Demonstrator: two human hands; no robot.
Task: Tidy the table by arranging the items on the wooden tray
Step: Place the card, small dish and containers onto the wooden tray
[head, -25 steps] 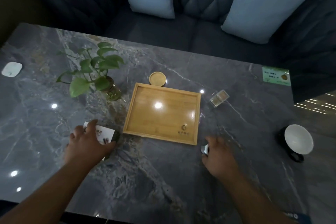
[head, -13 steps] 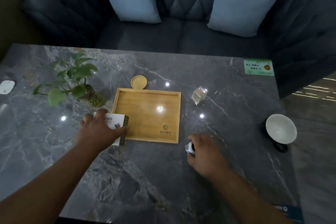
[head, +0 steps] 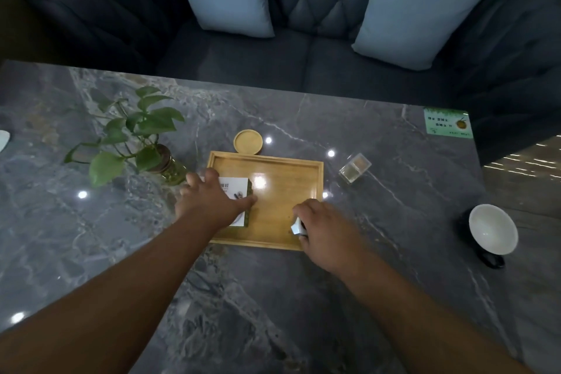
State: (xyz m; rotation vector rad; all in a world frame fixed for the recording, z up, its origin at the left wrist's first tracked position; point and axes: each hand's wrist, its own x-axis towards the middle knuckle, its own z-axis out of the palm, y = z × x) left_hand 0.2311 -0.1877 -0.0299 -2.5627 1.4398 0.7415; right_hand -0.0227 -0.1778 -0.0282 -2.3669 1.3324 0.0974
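Left hand: the left hand (head: 212,202) is over the left side of the wooden tray (head: 282,161), fingers and thumb clamped across the white box (head: 235,188) with its green side, a firm grasp from above.
White box: just inside the tray's left edge, its long side running along that edge. I cannot tell whether it has touched down on the tray floor.
Right hand: the right hand (head: 329,235) sits at the tray's near right corner, fingers curled round a small silvery object (head: 296,226) that is too small to name.
Step in hand: it looks like both items are going down together.
Doing it well: lower the box flat, square it to the left rim, then let go without dragging it. Tuck the silvery piece into the near right corner, leaving the middle free.
Waiting: the round wooden coaster (head: 248,141) touches the tray's far edge from outside. The clear little box (head: 355,167) is just off the right edge, and the potted plant (head: 136,136) is off the left. The white bowl (head: 493,228) is near the right edge of the table (head: 273,297).
Watch: plant leaves lie close to the left hand.
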